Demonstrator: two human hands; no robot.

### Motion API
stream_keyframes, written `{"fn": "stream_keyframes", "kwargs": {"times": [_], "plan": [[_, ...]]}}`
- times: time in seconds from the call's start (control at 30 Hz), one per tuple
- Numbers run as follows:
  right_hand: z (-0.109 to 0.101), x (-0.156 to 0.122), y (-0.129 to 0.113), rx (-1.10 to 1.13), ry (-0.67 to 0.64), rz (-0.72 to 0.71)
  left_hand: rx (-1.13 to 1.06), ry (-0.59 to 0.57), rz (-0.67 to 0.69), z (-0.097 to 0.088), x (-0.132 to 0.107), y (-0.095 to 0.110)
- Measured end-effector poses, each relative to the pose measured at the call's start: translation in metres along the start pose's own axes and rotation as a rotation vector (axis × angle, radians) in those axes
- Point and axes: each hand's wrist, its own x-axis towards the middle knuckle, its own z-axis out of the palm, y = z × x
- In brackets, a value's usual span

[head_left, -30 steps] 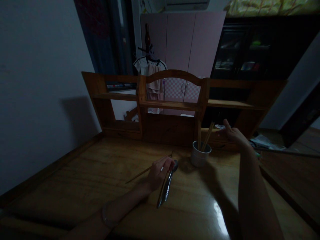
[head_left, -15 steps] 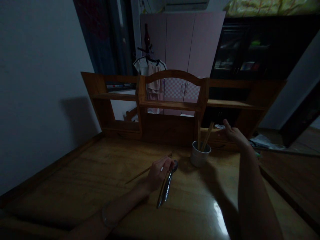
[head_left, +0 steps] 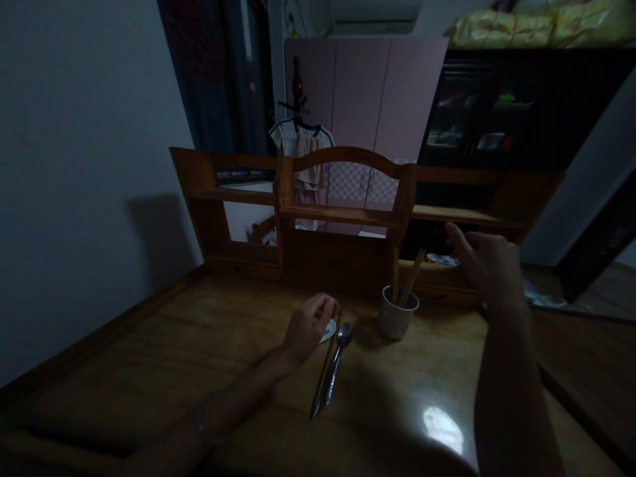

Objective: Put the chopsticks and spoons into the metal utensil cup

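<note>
My left hand (head_left: 311, 326) is over the table with its fingers curled together; what they pinch, if anything, is hidden. A white piece with a blue mark (head_left: 328, 329), like a ceramic spoon bowl, shows under its fingers. Right beside it lie a shiny metal spoon (head_left: 342, 336), bowl away from me, and a slim chopstick (head_left: 324, 376). The chopstick's far end is close to my left fingertips. My right hand (head_left: 489, 262) is raised right of the cup, thumb apart and fingers bent, with nothing seen in it. The pale cup (head_left: 394, 323) holds several wooden chopsticks (head_left: 411, 278).
A wooden shelf unit (head_left: 342, 213) runs along the back of the glossy table (head_left: 223, 351). A wall (head_left: 99, 199) borders the left side. Behind stand pink wardrobe doors (head_left: 360, 93), a rack with hanging clothes (head_left: 303, 149) and a dark cabinet (head_left: 497, 119).
The thin stick that slanted left from my left hand no longer shows. That hand has moved slightly left and up, uncovering the spoon bowl. My right hand moved right, its fingers bending.
</note>
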Motion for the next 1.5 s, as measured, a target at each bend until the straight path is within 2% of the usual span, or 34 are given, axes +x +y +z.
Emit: {"fn": "stream_keyframes", "kwargs": {"times": [0.07, 0.13, 0.2, 0.27, 0.4, 0.53, 0.67, 0.93, 1.2, 1.37, 1.5], "plan": [[-0.005, -0.011, -0.029, 0.043, -0.005, -0.110, 0.149, -0.017, 0.017, -0.007, 0.013, -0.013], [0.004, -0.024, -0.058, 0.065, -0.148, -0.200, 0.322, -0.062, 0.013, -0.011, 0.022, -0.031], [0.024, -0.041, -0.085, 0.016, -0.360, -0.333, 0.501, -0.101, -0.024, -0.012, 0.026, -0.049], [0.051, -0.063, -0.108, -0.083, -0.591, -0.470, 0.674, -0.147, -0.001, -0.011, 0.025, -0.064], [0.104, -0.102, -0.133, -0.146, -0.719, -0.506, 0.799, -0.310, 0.170, -0.010, 0.019, -0.079], [0.139, -0.118, -0.131, -0.198, -0.763, -0.469, 0.737, -0.433, 0.203, -0.014, 0.011, -0.084], [0.156, -0.119, -0.120, -0.230, -0.776, -0.402, 0.668, -0.465, 0.192, -0.019, 0.007, -0.088], [0.174, -0.119, -0.108, -0.223, -0.825, -0.310, 0.571, -0.472, 0.141, -0.023, 0.003, -0.091], [0.181, -0.113, -0.102, -0.181, -0.923, -0.251, 0.587, -0.478, 0.162, -0.024, 0.004, -0.088], [0.190, -0.111, -0.096, -0.123, -0.934, -0.214, 0.689, -0.408, 0.223, -0.027, 0.008, -0.084], [0.192, -0.108, -0.097, -0.074, -0.855, -0.166, 0.758, -0.271, 0.199, -0.026, 0.013, -0.081]]}}
